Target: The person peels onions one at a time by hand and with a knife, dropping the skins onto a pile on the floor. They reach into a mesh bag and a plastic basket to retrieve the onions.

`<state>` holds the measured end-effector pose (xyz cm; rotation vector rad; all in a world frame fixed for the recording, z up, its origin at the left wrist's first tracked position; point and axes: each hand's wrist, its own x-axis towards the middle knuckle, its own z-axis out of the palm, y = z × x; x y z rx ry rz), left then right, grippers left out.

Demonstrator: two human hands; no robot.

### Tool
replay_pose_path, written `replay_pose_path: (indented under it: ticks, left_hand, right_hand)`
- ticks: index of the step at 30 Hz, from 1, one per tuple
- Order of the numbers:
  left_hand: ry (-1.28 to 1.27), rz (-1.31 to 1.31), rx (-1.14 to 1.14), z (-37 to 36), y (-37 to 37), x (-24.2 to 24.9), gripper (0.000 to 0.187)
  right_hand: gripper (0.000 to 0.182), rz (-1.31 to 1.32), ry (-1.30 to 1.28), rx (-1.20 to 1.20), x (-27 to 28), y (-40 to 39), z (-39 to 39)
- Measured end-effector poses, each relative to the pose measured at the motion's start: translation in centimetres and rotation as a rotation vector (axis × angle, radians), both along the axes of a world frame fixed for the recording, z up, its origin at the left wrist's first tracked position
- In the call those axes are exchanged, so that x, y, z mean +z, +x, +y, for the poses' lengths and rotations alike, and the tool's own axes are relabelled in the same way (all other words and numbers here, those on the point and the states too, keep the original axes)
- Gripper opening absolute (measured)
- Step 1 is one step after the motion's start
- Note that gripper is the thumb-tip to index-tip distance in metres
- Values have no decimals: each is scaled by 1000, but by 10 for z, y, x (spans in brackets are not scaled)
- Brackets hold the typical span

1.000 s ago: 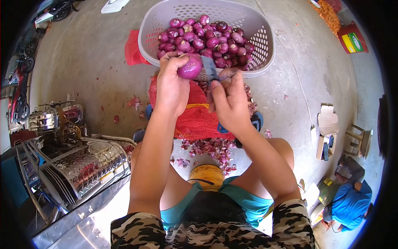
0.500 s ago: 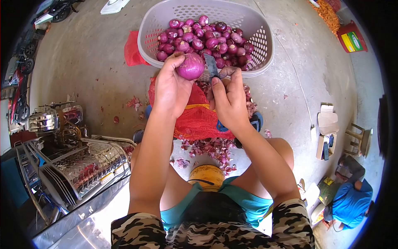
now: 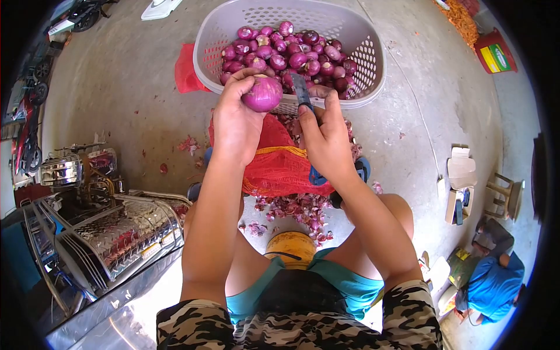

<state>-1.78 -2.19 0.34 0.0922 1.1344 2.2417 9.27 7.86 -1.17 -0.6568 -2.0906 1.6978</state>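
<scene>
A large purple onion (image 3: 263, 94) is held in my left hand (image 3: 236, 116), between thumb and fingers. To its right, my right hand (image 3: 326, 131) grips a knife (image 3: 301, 90) with the dark blade pointing up, apart from the onion. Behind both hands stands a grey perforated basket (image 3: 376, 70) with several peeled purple onions (image 3: 297, 60) inside. Below the hands a red mesh bag (image 3: 274, 172) lies between my feet, with loose onion skins (image 3: 297, 211) around it on the floor.
A yellow bucket (image 3: 290, 248) is between my thighs. Metal motorcycle parts (image 3: 128, 227) stand at the left. At the right are an open cardboard box (image 3: 461, 175), a wooden stool (image 3: 504, 195), a red bucket (image 3: 494, 53) and a person in blue (image 3: 496, 286).
My left hand and the onion have moved slightly left. The knife in my right hand has shifted a little to the right, and the gap between blade and onion is wider.
</scene>
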Motion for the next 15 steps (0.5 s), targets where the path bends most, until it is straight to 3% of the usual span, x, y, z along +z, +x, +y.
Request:
replay_pose_path:
  ticks: [4, 8, 15]
  left_hand:
    - [-16, -1, -1, -1, -1, -1, 25]
    - [-42, 15, 3, -3, -3, 2, 25]
    - [-85, 6, 41, -6, -6, 7, 25]
  right_hand:
    - [37, -56, -204, 45, 4, 0, 2]
    - [34, 7, -111, 160, -11, -1, 7]
    - [37, -263, 59, 150, -1, 1, 11]
